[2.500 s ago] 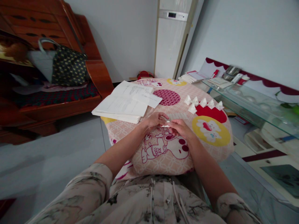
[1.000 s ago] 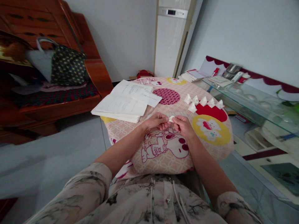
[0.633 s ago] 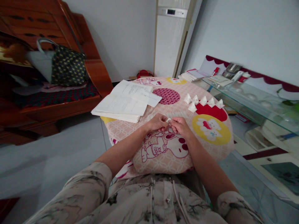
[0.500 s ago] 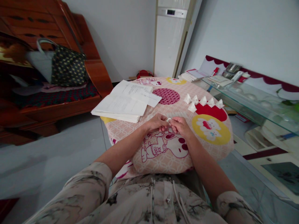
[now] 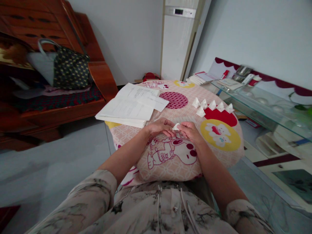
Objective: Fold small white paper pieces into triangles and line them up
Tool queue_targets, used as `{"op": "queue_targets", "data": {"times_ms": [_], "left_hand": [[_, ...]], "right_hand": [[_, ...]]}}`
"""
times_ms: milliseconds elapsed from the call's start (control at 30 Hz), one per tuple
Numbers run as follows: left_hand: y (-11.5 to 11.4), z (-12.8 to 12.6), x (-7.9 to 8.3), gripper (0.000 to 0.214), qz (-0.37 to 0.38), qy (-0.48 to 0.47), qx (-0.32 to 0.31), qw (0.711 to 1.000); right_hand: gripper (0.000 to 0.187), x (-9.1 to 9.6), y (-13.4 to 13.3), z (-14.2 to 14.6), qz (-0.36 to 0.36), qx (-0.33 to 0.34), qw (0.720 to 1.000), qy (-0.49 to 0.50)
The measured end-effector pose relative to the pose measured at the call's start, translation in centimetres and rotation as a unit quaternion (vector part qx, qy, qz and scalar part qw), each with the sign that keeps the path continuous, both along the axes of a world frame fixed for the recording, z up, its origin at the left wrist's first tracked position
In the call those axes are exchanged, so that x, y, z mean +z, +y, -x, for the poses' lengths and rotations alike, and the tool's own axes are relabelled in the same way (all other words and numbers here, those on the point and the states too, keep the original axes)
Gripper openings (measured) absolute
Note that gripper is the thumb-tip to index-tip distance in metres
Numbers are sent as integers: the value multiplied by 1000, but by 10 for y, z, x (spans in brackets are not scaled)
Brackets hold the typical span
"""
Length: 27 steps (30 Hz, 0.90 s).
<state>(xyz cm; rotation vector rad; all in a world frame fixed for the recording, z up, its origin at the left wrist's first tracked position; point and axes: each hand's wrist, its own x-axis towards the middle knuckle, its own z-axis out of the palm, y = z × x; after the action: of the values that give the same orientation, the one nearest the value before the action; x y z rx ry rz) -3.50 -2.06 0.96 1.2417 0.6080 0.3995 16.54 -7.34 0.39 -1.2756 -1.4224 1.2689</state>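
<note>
A small folded paper piece [image 5: 175, 126], white and roughly triangular, is held between my hands over the near part of the table. My right hand [image 5: 190, 131] pinches its right side between thumb and fingers. On the left side, the fingers of my left hand [image 5: 161, 127] close on its edge, partly hiding it. Beyond my right hand, several white folded paper pyramids [image 5: 212, 105] stand in a rough row, with one paper pyramid [image 5: 201, 112] set nearer. To the left lies a stack of printed paper sheets [image 5: 126, 107].
A patterned cloth [image 5: 170, 172] covers the round table. At the right is a glass-topped cabinet [image 5: 268, 110] with cups and papers on it. A wooden bench [image 5: 103, 78] holding a dotted bag [image 5: 70, 68] stands at the left. An upright white appliance [image 5: 176, 45] is behind the table.
My left hand has shifted slightly left and its fingers have loosened a little. More of the folded paper shows between my hands. The other paper pyramids and the stack have stayed put.
</note>
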Motion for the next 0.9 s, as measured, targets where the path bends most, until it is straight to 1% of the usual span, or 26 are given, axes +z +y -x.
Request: {"op": "queue_targets", "data": {"times_ms": [100,200,300,467,600,767,900], "left_hand": [[1,-3,-3,29,-29,23,5,999],[1,-6,-7,27,-73,42,33,996],[2,-7,-9,27,-98,40,59,993],[4,-6,-12,28,-95,33,65,993],[6,-6,-12,30,-102,35,62,992],[3,-9,-9,32,-113,44,64,991],[-2,-12,-7,30,-139,45,83,986]], "right_hand": [[35,-2,0,-1,6,14,1000,-7],[31,-4,1,-5,29,47,998,-1],[29,-6,2,-10,39,51,998,-3],[29,-9,2,-14,26,44,998,29],[33,-8,2,-13,46,53,996,47],[32,-7,2,-9,8,19,999,50],[30,-6,0,-4,8,32,999,40]]}}
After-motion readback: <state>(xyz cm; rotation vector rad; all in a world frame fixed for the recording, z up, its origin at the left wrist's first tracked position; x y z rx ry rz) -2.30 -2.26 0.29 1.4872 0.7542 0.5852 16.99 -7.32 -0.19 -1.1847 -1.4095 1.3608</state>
